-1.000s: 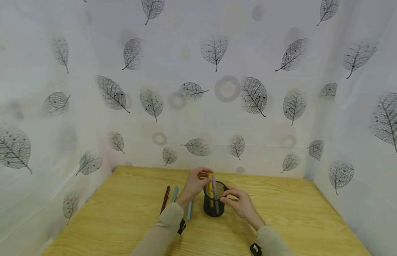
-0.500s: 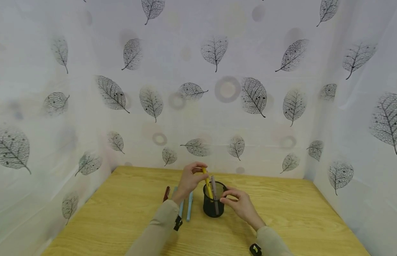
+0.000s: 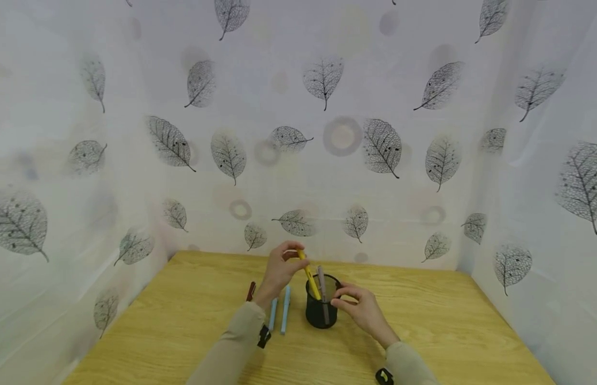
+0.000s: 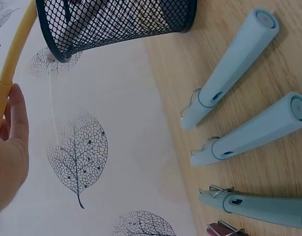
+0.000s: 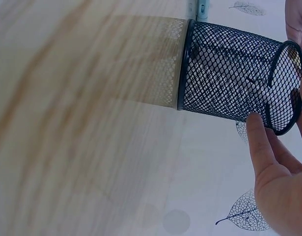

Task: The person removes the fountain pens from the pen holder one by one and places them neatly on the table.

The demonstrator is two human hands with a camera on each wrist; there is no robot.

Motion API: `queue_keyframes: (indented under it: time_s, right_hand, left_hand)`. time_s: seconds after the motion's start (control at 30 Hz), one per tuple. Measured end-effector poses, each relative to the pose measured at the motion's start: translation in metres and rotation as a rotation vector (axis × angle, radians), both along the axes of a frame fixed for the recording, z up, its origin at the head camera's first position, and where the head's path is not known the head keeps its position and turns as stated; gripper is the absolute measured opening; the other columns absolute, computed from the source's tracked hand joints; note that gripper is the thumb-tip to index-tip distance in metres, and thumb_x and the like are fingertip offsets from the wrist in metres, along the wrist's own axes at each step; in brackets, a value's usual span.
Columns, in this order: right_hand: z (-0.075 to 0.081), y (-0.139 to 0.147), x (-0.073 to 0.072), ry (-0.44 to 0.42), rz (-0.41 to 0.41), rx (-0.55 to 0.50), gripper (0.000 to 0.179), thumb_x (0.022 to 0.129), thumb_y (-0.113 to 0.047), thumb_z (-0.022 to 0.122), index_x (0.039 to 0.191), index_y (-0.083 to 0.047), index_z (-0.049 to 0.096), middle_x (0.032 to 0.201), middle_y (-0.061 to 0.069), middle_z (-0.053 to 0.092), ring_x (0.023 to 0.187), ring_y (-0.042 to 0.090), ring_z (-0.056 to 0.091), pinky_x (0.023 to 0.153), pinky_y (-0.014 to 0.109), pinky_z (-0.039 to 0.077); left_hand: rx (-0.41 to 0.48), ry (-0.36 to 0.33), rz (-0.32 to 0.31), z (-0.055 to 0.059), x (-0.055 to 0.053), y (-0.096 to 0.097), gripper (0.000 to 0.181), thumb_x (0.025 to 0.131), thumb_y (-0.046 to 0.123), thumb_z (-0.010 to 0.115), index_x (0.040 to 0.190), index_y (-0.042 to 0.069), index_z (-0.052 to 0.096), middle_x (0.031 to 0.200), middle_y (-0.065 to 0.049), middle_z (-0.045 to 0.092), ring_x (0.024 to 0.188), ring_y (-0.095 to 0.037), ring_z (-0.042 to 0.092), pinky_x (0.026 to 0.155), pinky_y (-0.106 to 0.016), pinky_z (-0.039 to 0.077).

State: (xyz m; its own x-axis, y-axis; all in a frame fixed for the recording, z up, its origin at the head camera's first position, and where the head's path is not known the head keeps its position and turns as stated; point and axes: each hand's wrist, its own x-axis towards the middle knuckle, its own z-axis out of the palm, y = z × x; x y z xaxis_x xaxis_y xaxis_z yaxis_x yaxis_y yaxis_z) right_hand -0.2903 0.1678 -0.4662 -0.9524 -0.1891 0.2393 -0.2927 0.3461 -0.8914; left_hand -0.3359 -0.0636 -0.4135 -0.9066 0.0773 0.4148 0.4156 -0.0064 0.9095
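My left hand [image 3: 281,270] pinches the upper part of a yellow pen [image 3: 308,274], which leans to the left with its lower end inside the rim of a black mesh pen holder [image 3: 320,316]. A pale mauve-grey pen [image 3: 321,282] stands in the holder. My right hand [image 3: 360,306] grips the holder by its right side near the rim, with fingertips touching the mesh in the right wrist view. Left of the holder lie light blue pens [image 4: 234,66], a blue-green pen [image 4: 263,209] and a dark red pen [image 4: 224,229], partly hidden by my left arm in the head view.
The wooden table [image 3: 438,321] meets a leaf-patterned white curtain [image 3: 342,176] at the back and on both sides. Black wrist-worn devices [image 3: 384,376] sit below both sleeves.
My left hand has moved left and slightly up, drawing the yellow pen partly upward and tilting it left. My right hand and the pen holder stay in place.
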Motion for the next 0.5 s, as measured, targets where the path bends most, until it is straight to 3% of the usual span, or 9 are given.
queue_keyframes:
  time_s: [0.33,0.5]
  right_hand:
    - [-0.0017,0.0031,-0.0003,0.006,0.025,0.003,0.022,0.086,-0.022,0.075,0.098,-0.004,0.072,0.139,0.02,0.055,0.133,0.04,0.047,0.088,0.033,0.057]
    - [-0.0021,0.003,-0.0007,0.025,0.039,0.001,0.021,0.086,-0.021,0.075,0.098,-0.004,0.072,0.138,0.021,0.057,0.134,0.04,0.047,0.088,0.033,0.058]
  left_hand:
    - [0.024,0.013,0.001,-0.0015,0.0017,-0.0029,0.031,0.083,-0.001,0.074,0.112,0.006,0.065,0.112,-0.015,0.063,0.099,-0.027,0.064,0.075,-0.025,0.058]
    - [0.033,0.02,0.02,-0.0036,0.0016,-0.0031,0.032,0.084,-0.003,0.073,0.113,0.003,0.064,0.112,-0.017,0.063,0.101,-0.032,0.063,0.074,-0.024,0.058]
